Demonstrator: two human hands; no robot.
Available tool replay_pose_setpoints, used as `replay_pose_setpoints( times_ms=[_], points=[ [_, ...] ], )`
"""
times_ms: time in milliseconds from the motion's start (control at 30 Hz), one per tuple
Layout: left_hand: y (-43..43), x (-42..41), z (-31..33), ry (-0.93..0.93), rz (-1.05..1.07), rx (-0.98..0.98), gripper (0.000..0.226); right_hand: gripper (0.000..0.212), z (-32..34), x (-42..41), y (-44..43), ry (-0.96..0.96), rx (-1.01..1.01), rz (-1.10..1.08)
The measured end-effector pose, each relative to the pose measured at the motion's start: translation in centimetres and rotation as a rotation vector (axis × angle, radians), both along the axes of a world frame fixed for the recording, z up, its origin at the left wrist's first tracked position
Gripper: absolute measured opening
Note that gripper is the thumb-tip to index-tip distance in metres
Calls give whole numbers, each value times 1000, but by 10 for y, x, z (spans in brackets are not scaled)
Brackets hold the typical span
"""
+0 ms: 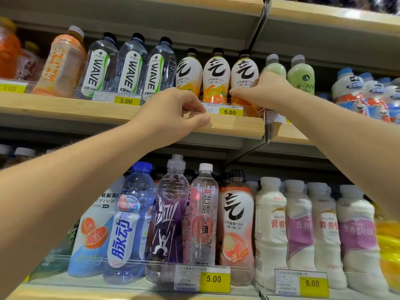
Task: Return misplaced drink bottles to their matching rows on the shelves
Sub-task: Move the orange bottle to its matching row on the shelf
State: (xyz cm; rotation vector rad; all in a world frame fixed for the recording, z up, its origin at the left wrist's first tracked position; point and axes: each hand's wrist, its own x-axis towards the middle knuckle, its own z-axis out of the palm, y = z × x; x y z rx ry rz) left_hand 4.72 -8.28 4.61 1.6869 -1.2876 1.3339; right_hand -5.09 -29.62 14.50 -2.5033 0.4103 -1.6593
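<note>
R hand (263, 88): grasping the white-and-orange plastic bottle with black cap (244, 72). Your thumb lies across its front, low on the body. The fingers pass round the far side, out of sight.

Bottle position: upright at the front of the pale wooden shelf (238, 126), against the left side of your R palm.

Bottle appearance: narrow neck and rounded shoulders. The upper label is white w/ a bold black brush character and small Chinese print beneath. The lower section is orange. The base is hidden behind the clear front rail and your thumb.

Two matching orange-and-white bottles (216, 76) stand immed. left of your R thumb, side by side in the same row. The yellow "5.00" price tag (229, 111) sits just below the thumb tip, between your two hands.

L hand (173, 111): clenched on the shelf's front lip, fingers curled on top, thumb pressed on the front face. It is lower than and left of the R hand, and touches no bottle.

Hidden or unclear:
- The pale green bottle with grey cap (273, 63) is behind your R knuckles; only its cap and shoulder show.
- The small print on the tag strips is unreadable.
- The blue-capped bottles (350, 87) right of your R forearm are blurred and partly cut off by the frame edge.
- Your forearms cover part of the row below.
</note>
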Motion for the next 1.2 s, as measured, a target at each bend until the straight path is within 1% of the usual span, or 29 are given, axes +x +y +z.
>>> replay_pose_setpoints(
  times_ms=[233,333,567,867,967,1067,1200],
  points=[
    [0,-3,-1,-2,1,-4,32,55,-1,0,3,0,-61,-68],
    [0,-4,-2,-6,1,-9,33,54,-1,0,4,-10,-94,-95],
    [-2,-6,-3,8,3,-33,30,57,-3,-1,7,-28,-86,-93],
    [1,-11,-10,36,-4,-33,27,47,-12,-9,12,-11,-56,-45],
    [3,-13,-15,81,-19,-44,27,44,-15,-11,13,-4,-42,-9],
    [5,-16,-19,99,-5,-49,30,41,-17,-15,12,9,-38,8],
    [12,-23,-25,104,76,-13,37,44,-22,-21,12,-12,-54,-2]
  ],
)
